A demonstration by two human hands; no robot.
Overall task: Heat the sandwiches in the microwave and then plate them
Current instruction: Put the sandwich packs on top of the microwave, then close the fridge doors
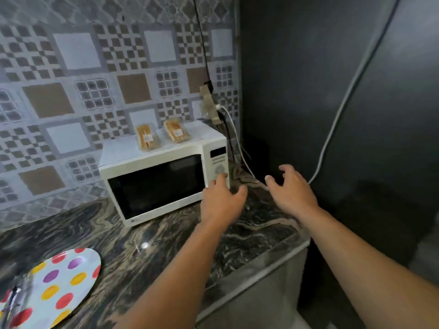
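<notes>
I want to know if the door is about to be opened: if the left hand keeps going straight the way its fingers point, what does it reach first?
Probably the microwave's control panel: the left hand points at its lower buttons, though contact is unclear.

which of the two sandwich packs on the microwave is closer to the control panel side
The right sandwich pack, lying nearer the control panel; the left sandwich pack sits toward the middle of the microwave top.
</notes>
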